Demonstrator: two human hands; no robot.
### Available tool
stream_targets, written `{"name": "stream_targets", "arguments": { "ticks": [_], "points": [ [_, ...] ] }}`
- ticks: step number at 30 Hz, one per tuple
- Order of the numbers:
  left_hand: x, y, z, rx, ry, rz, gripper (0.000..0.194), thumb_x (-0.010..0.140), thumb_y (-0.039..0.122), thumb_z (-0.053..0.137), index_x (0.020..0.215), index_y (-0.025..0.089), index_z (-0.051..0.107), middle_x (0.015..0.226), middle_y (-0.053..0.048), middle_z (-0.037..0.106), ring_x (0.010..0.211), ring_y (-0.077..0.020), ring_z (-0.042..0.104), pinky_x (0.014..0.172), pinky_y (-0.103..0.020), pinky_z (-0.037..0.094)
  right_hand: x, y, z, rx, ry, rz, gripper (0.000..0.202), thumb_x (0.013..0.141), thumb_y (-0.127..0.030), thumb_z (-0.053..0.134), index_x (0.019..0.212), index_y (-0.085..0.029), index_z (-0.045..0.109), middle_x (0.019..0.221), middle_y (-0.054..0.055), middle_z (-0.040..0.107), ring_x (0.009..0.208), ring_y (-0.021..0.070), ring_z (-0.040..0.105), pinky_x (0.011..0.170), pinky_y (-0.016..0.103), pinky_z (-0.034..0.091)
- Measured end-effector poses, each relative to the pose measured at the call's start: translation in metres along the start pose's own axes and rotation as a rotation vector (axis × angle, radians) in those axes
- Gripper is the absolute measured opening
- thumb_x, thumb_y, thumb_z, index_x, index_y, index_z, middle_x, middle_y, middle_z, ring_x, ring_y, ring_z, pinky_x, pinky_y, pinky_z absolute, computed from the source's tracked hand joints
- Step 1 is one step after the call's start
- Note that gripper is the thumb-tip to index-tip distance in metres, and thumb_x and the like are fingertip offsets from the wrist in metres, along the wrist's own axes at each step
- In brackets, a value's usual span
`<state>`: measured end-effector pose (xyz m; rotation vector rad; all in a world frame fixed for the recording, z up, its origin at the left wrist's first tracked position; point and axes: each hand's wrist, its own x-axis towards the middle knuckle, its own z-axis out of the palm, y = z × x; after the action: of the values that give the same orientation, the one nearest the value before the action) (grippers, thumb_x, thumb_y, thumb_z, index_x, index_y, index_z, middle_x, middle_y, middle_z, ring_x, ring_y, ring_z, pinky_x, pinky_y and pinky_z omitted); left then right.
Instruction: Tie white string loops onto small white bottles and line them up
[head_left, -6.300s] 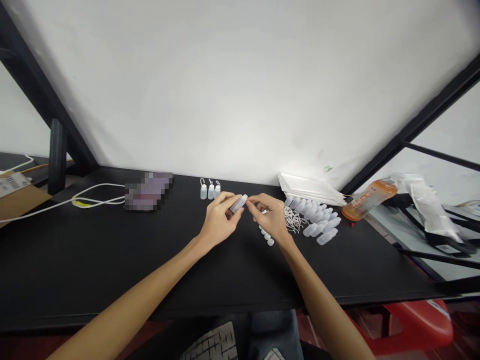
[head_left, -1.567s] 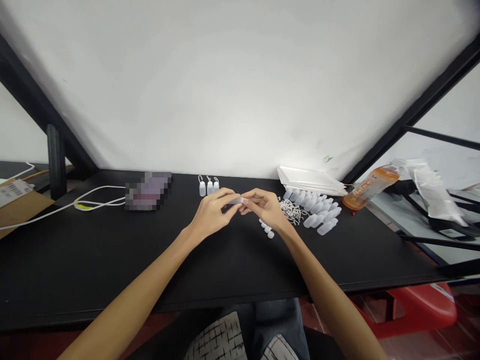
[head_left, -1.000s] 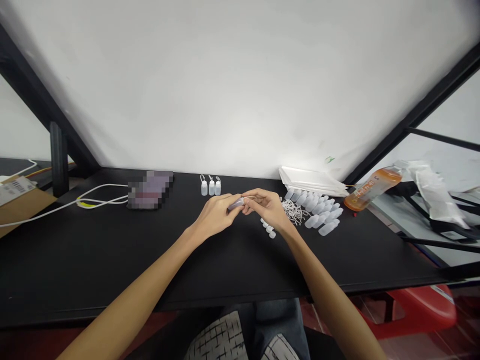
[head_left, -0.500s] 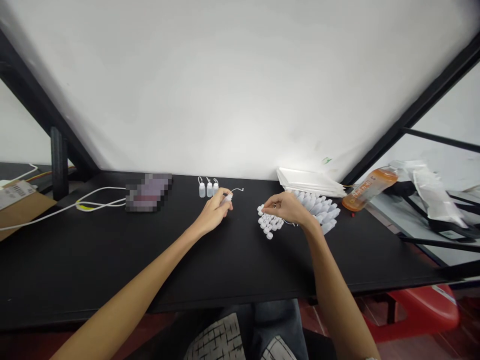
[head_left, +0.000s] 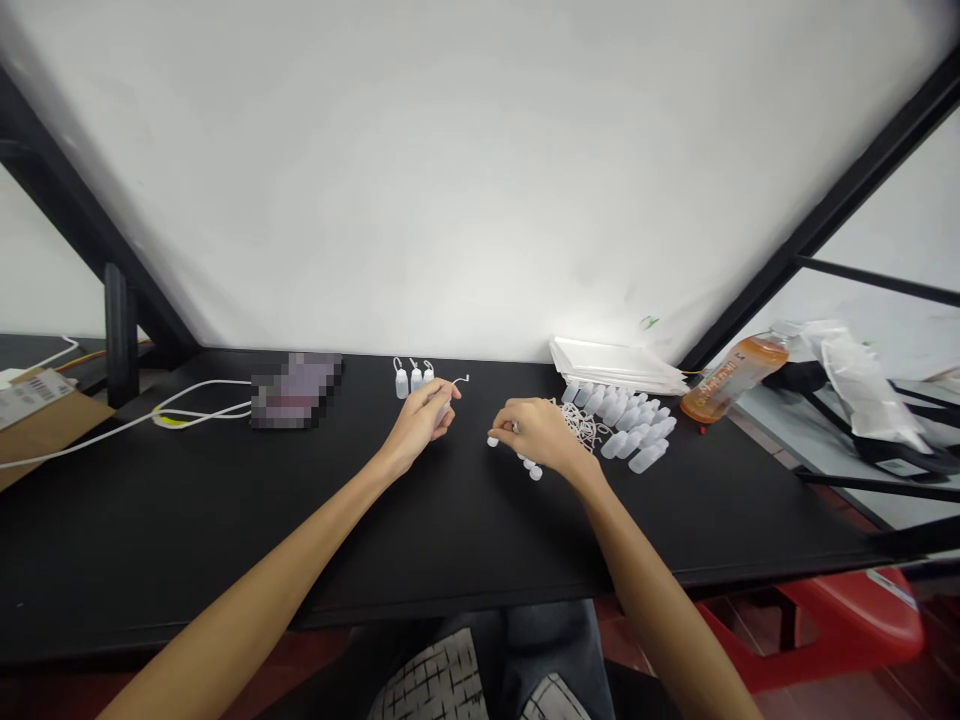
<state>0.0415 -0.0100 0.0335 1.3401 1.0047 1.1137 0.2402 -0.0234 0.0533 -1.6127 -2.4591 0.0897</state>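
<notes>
My left hand (head_left: 421, 415) is closed around a small white bottle (head_left: 442, 412), mostly hidden by the fingers. A thin white strap (head_left: 461, 379) with a hooked end sticks out above it. My right hand (head_left: 532, 432) is pinched, with a small white cap (head_left: 493, 440) at its fingertips, above the black table. Under and beside that hand lie more loose white caps (head_left: 535, 472), largely covered. Behind it is a tangle of white straps (head_left: 581, 425), and to its right lie several translucent white bottles (head_left: 630, 412). Three capped bottles (head_left: 402, 384) with looped straps stand beyond my left hand.
A stack of white sheets or bags (head_left: 619, 368) lies at the back. An orange drink bottle (head_left: 731, 380) leans at the right by the black frame. A blurred-out flat object (head_left: 296, 390), white cables (head_left: 202, 381) and a cardboard box (head_left: 56, 420) are on the left.
My right hand has moved left, away from the cap pile, with a cap at its fingertips, uncovering the straps. My left hand has shifted slightly left, still holding its bottle.
</notes>
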Motion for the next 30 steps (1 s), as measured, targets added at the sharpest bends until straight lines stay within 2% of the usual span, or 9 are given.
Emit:
{"name": "stream_targets", "arguments": {
  "ticks": [10,13,15,17,20,22,27,30],
  "points": [
    [0.003,-0.002,0.001,-0.113,-0.011,-0.005,0.021,0.093,0.041,0.045,0.085,0.023,0.039,0.053,0.006,0.052,0.032,-0.0045,0.028,0.034,-0.014,0.015,0.003,-0.022,0.021,-0.077,-0.049,-0.053,0.015,0.085,-0.035,0.067,0.083,-0.023,0.074,0.085,0.003,0.075,0.078,0.0205,0.067,0.059,0.027,0.032],
    [0.002,-0.003,-0.001,-0.114,0.02,0.009,0.022,0.094,0.042,0.043,0.084,0.023,0.038,0.052,0.006,0.053,0.031,-0.0047,0.028,0.033,-0.014,0.016,0.003,-0.021,0.021,-0.005,-0.019,-0.072,0.01,0.083,-0.03,0.068,0.082,-0.022,0.074,0.084,0.003,0.075,0.077,0.0192,0.067,0.06,0.027,0.034],
    [0.002,-0.003,-0.001,-0.101,0.034,-0.004,0.019,0.093,0.039,0.043,0.084,0.023,0.039,0.051,0.007,0.052,0.031,-0.0049,0.029,0.033,-0.014,0.015,0.004,-0.016,0.02,0.138,0.042,-0.072,0.007,0.082,-0.025,0.068,0.083,-0.022,0.074,0.082,0.001,0.074,0.074,0.0164,0.065,0.063,0.026,0.038],
    [0.001,-0.002,0.0,-0.09,0.045,-0.035,0.015,0.092,0.034,0.045,0.083,0.023,0.04,0.05,0.007,0.05,0.03,-0.0048,0.029,0.033,-0.014,0.014,0.005,-0.011,0.02,0.381,0.133,-0.065,0.008,0.081,-0.025,0.068,0.085,-0.021,0.074,0.078,0.0,0.073,0.068,0.0136,0.063,0.065,0.026,0.042],
    [0.0,-0.002,0.003,-0.074,0.039,-0.056,0.018,0.089,0.031,0.051,0.078,0.022,0.039,0.053,0.007,0.05,0.03,-0.0035,0.029,0.032,-0.014,0.013,0.008,-0.006,0.021,0.804,0.244,-0.025,0.019,0.079,-0.034,0.071,0.089,-0.018,0.073,0.074,0.002,0.07,0.063,0.0133,0.061,0.059,0.026,0.048],
    [-0.001,-0.004,0.006,-0.061,0.02,-0.048,0.025,0.088,0.034,0.055,0.074,0.021,0.038,0.055,0.006,0.051,0.031,-0.0027,0.03,0.031,-0.015,0.014,0.01,-0.006,0.023,1.013,0.254,-0.004,0.029,0.077,-0.04,0.073,0.093,-0.016,0.073,0.073,0.003,0.069,0.062,0.0143,0.062,0.053,0.026,0.051],
    [-0.001,-0.013,0.009,-0.084,-0.032,-0.043,0.039,0.084,0.04,0.065,0.067,0.02,0.037,0.05,0.009,0.038,0.033,-0.0022,0.029,0.032,-0.015,0.017,0.011,-0.013,0.029,1.2,0.186,-0.035,0.034,0.074,-0.042,0.076,0.094,-0.015,0.073,0.076,0.004,0.068,0.066,0.0158,0.066,0.06,0.033,0.06],
    [-0.001,-0.015,0.009,-0.079,-0.025,-0.039,0.039,0.085,0.04,0.064,0.066,0.02,0.036,0.05,0.009,0.038,0.033,-0.0023,0.029,0.032,-0.015,0.017,0.01,-0.015,0.03,1.234,0.145,-0.049,0.033,0.073,-0.042,0.076,0.093,-0.015,0.074,0.077,0.004,0.068,0.071,0.0174,0.068,0.064,0.035,0.063]
  ]
}}
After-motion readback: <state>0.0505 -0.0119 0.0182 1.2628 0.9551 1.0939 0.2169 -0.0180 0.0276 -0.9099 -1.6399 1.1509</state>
